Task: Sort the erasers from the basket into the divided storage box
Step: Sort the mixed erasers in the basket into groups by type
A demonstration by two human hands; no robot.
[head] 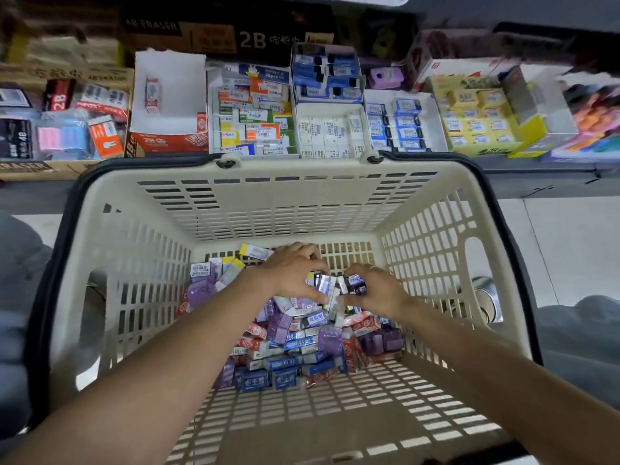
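Both hands are down in the basket (100, 203), the left hand (291, 273) and right hand (375, 290) curled together around a small bunch of erasers (330, 286) just above the pile (295, 344). The box (330, 129) waits beyond the rim. Gathered that loosely, one could slip out mid-lift and drop into the wrong compartment.
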